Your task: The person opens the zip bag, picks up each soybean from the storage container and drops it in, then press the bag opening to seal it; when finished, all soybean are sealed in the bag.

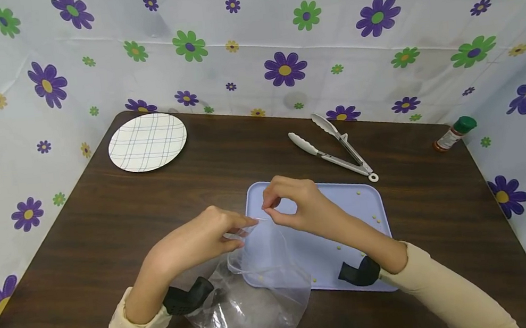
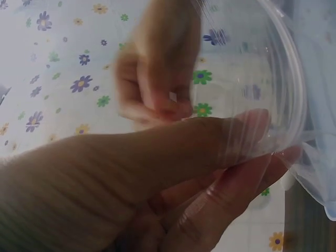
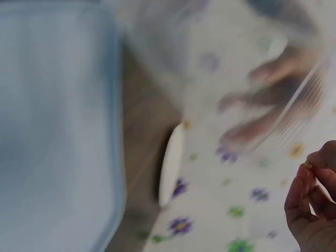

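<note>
Both hands pinch the rim of a clear bag [image 1: 257,287]: left hand [image 1: 199,240] on its near edge, right hand [image 1: 296,206] on the far edge. The bag hangs over the desk [image 1: 106,228] and tray [image 1: 369,211]. Tongs [image 1: 333,148], a plate [image 1: 147,142] and a bottle [image 1: 454,134] lie beyond.

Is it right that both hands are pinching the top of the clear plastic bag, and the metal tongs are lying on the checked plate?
Not quite. The tongs lie on the bare table, beyond the blue tray, far from the checked plate. The head view shows it. Both hands, left and right, do pinch the bag.
</note>
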Tool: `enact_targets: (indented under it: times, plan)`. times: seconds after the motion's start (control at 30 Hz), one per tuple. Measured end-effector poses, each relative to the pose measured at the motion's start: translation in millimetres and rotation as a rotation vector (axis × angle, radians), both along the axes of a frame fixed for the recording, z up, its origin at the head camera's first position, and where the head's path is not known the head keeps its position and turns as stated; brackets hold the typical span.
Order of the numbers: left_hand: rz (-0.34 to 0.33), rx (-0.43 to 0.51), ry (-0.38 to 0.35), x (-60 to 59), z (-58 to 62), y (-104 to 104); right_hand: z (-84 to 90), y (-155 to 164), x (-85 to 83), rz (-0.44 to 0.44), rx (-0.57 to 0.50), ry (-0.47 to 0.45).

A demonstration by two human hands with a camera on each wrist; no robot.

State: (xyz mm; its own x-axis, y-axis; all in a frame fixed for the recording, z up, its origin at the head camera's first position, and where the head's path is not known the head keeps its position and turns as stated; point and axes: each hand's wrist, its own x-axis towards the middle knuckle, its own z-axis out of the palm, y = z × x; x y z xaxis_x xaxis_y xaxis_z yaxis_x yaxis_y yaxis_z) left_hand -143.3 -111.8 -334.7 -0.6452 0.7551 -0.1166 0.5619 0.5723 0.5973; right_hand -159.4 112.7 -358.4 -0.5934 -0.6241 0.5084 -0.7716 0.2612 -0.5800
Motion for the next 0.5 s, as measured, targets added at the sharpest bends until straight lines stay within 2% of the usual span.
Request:
enact_targets:
  times: [0.07,0.17,0.23,0.3,0.4,0.5]
  plan:
    - [-0.006,0.003,0.025,-0.5,-0.3,1,6.5,-6,9.0,0.074,0.014,0.054]
    - [-0.016,0.013,0.068,-1.1,-0.2,1,10.5,-14,20.7,0.172,0.116,0.196]
    - [-0.023,0.022,0.087,-1.5,0.0,2,10.4,-18,26.5,0.199,0.209,0.282]
    - [-0.027,0.029,0.095,-1.7,0.3,3,9.5,-19,30.0,0.203,0.283,0.319]
    - [-0.029,0.026,0.085,-1.8,1.0,3,8.6,-18,31.2,0.176,0.316,0.275]
    - [-0.016,0.018,0.047,-1.6,1.8,3,8.9,-9,27.5,0.093,0.256,0.179]
